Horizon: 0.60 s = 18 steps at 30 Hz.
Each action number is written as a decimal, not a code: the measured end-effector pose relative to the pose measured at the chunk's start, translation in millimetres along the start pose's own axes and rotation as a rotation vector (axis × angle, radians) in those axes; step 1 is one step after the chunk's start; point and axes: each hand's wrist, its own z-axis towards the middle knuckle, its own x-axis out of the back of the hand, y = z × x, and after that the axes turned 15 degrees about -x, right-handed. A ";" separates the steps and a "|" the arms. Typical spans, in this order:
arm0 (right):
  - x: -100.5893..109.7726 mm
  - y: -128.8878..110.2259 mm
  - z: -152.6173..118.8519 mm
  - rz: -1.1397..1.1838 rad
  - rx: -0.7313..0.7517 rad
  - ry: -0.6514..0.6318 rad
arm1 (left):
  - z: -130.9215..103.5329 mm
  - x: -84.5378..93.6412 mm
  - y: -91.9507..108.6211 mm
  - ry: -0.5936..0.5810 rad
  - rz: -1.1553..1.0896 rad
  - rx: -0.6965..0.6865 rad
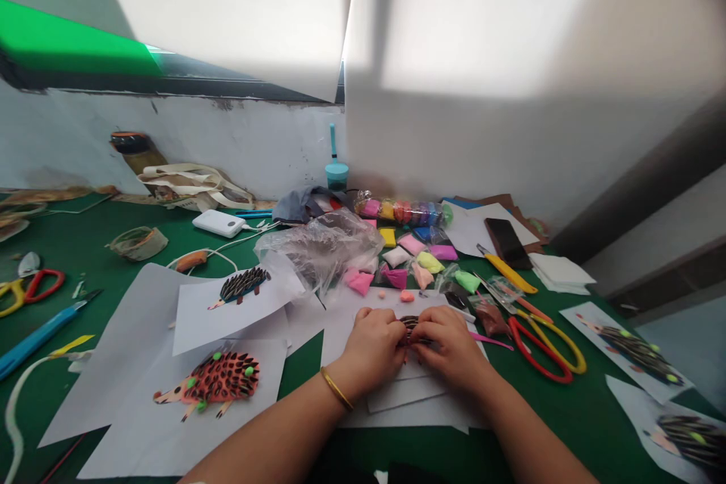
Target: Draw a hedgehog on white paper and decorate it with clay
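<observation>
My left hand (376, 342) and my right hand (444, 340) meet over a small dark-spined hedgehog craft (409, 327) on stacked white paper (408, 393). The left fingers are closed against its left side. On its right side, my right thumb and fingers are pinched together. My fingers cover most of the craft, so anything tiny between them is hidden. Just beyond lie an orange-pink clay lump (407, 296) and a smaller pale one (382, 294). A pink tool (492, 341) sticks out from behind my right hand.
Several clay packets (429, 262) and a plastic bag (321, 246) lie behind. Red-yellow scissors (544, 348), a yellow cutter (510, 272) and a phone (507, 243) are at right. Finished-looking hedgehogs on paper include a pink one (221, 382) at left. A blue cutter (45, 333) lies far left.
</observation>
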 end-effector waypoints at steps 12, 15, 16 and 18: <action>-1.1 -2.2 0.7 0.030 -0.007 -0.005 | 0.1 -1.2 -2.8 -0.011 -0.010 0.036; -2.0 -3.8 1.0 0.039 -0.012 -0.010 | 0.6 -0.9 -3.0 -0.012 -0.018 0.041; -2.5 -3.8 1.0 0.041 -0.010 -0.011 | 0.7 -0.9 -3.0 -0.010 -0.020 0.045; -4.1 -2.9 1.1 0.042 -0.005 -0.008 | 1.0 -0.7 -3.2 -0.009 -0.024 0.052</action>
